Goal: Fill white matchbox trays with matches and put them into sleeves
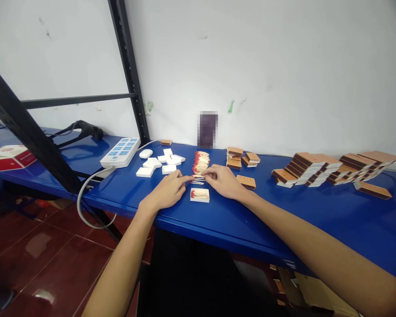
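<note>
A pile of red-tipped matches lies on the blue table. My left hand and my right hand rest on the table on either side of the pile's near end, fingertips pinching together a small bunch of matches between them. Just in front of the hands sits an open white matchbox tray with matches lying in it. A single brown matchbox sleeve lies right of my right hand.
Several empty white trays lie at the left, beside a white power strip and its cable. Brown matchbox stacks stand behind; long rows of brown boxes fill the right. A black shelf frame crosses the left.
</note>
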Available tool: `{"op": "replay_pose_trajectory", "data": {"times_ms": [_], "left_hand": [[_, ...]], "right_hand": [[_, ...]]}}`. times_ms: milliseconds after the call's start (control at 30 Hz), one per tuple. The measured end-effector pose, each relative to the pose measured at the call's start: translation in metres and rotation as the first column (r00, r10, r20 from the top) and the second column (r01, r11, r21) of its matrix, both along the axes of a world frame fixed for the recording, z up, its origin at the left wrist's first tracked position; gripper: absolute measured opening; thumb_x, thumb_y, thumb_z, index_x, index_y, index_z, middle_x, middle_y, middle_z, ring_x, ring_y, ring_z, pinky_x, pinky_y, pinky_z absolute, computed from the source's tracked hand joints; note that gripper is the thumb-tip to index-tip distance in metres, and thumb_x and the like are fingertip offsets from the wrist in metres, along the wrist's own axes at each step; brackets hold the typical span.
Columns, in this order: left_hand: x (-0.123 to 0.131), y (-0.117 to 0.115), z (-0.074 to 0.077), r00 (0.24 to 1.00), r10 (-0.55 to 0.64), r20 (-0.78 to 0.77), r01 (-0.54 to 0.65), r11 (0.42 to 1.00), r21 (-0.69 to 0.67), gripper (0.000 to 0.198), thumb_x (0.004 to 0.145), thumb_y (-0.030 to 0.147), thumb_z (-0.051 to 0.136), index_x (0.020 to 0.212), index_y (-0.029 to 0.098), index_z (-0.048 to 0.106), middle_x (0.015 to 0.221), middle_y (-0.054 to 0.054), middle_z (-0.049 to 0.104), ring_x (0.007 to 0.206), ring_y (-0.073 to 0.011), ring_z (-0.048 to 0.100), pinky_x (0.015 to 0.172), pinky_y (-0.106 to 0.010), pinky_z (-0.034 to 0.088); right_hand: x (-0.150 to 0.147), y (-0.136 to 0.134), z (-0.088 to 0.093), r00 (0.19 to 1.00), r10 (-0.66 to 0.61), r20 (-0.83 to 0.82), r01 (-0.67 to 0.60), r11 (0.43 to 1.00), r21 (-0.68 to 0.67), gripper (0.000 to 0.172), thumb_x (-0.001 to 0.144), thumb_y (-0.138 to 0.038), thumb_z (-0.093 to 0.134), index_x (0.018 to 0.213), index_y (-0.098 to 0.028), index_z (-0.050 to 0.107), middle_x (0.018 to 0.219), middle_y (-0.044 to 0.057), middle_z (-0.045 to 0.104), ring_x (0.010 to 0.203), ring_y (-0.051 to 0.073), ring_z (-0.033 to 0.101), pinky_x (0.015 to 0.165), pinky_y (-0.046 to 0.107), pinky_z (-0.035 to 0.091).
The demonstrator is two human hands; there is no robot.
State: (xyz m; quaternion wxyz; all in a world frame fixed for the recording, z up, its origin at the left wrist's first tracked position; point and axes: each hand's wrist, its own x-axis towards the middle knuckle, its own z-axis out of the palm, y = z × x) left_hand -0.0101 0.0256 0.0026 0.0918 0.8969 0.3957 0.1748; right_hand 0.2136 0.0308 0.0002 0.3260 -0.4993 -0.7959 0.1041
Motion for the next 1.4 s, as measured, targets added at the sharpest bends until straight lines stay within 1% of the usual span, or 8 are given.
{"op": "replay_pose_trajectory", "data": {"times_ms": [300,433,600,767,933,1067,1267,1400], "left_hand": [[0.0,0.0003,-0.0002,1.0,-0.003,0.026,0.003,1.0,-0.01,0.043,0.095,0.021,0.035,0.132,0.025,0.055,0.093,-0.005,0.048,0.082,-0.0178,0.051,0.082,-0.033,0.042],[-0.0003,0.0011,-0.0007,1.0,-0.005,0.023,0.005,1.0,-0.009,0.042,0.095,0.021,0.035,0.132,0.025,0.054,0.094,-0.005,0.048,0.082,-0.0178,0.051,0.081,-0.033,0.043],[0.0,0.0,0.0006,1.0,-0.003,0.014,0.003,1.0,-0.015,0.042,0.095,0.021,0.033,0.132,0.025,0.053,0.094,-0.005,0.048,0.083,-0.0186,0.051,0.081,-0.034,0.042],[0.0001,-0.0014,0.0018,1.0,-0.006,0.029,0.007,1.0,-0.023,0.043,0.094,0.019,0.033,0.131,0.024,0.055,0.094,-0.005,0.048,0.084,-0.0186,0.051,0.081,-0.033,0.043],[0.0001,-0.0001,0.0006,0.999,-0.013,0.034,0.013,1.0,-0.017,0.042,0.095,0.02,0.034,0.131,0.025,0.055,0.093,-0.004,0.048,0.081,-0.0178,0.051,0.081,-0.033,0.043],[-0.0001,-0.0002,0.0006,0.999,-0.012,0.031,0.012,1.0,-0.01,0.042,0.094,0.019,0.034,0.13,0.025,0.055,0.093,-0.004,0.049,0.081,-0.0184,0.051,0.079,-0.033,0.043],[0.0001,-0.0029,0.0033,1.0,-0.008,0.027,0.009,1.0,-0.021,0.043,0.094,0.018,0.033,0.13,0.025,0.055,0.094,-0.005,0.049,0.083,-0.019,0.052,0.08,-0.033,0.043],[0.0004,-0.0026,0.0027,1.0,-0.007,0.027,0.008,1.0,-0.025,0.043,0.094,0.019,0.033,0.131,0.025,0.054,0.094,-0.005,0.049,0.083,-0.0187,0.052,0.08,-0.033,0.043]], "right_hand": [[0.0002,0.0004,-0.0007,1.0,0.011,0.024,-0.01,1.0,-0.012,0.028,0.082,-0.01,0.05,0.091,-0.017,0.075,0.082,0.005,0.063,0.07,0.014,0.055,0.069,0.027,0.041],[0.001,0.0004,-0.0006,0.999,0.046,0.022,-0.046,0.999,0.013,0.03,0.083,-0.01,0.049,0.09,-0.019,0.076,0.08,0.004,0.062,0.07,0.014,0.054,0.068,0.027,0.04],[0.0008,-0.0015,0.0002,0.997,0.07,0.023,-0.07,0.997,0.02,0.03,0.082,-0.009,0.049,0.09,-0.018,0.076,0.077,0.003,0.06,0.069,0.013,0.053,0.068,0.026,0.04],[0.0008,0.0008,-0.0008,1.0,0.023,-0.015,-0.023,1.0,0.005,0.021,0.083,-0.016,0.055,0.093,-0.016,0.074,0.073,0.003,0.058,0.064,0.013,0.051,0.064,0.026,0.039],[0.0019,0.0069,-0.0029,0.999,0.02,-0.036,-0.022,0.999,-0.046,0.017,0.082,-0.026,0.059,0.087,-0.016,0.072,0.07,0.001,0.059,0.061,0.012,0.05,0.061,0.026,0.039],[0.0007,0.008,-0.0024,0.999,0.028,-0.032,-0.03,0.998,-0.057,0.013,0.081,-0.024,0.06,0.081,-0.016,0.071,0.068,0.0,0.059,0.061,0.012,0.05,0.06,0.025,0.038],[-0.0018,0.0073,-0.0013,0.999,0.026,-0.019,-0.028,0.995,-0.091,0.015,0.082,-0.025,0.056,0.078,-0.016,0.068,0.062,-0.001,0.056,0.057,0.011,0.046,0.057,0.024,0.036],[-0.0024,0.0072,-0.0006,1.0,0.024,-0.001,-0.024,0.995,-0.101,0.014,0.081,-0.024,0.055,0.076,-0.016,0.066,0.062,-0.001,0.057,0.057,0.011,0.047,0.057,0.024,0.036]]}}
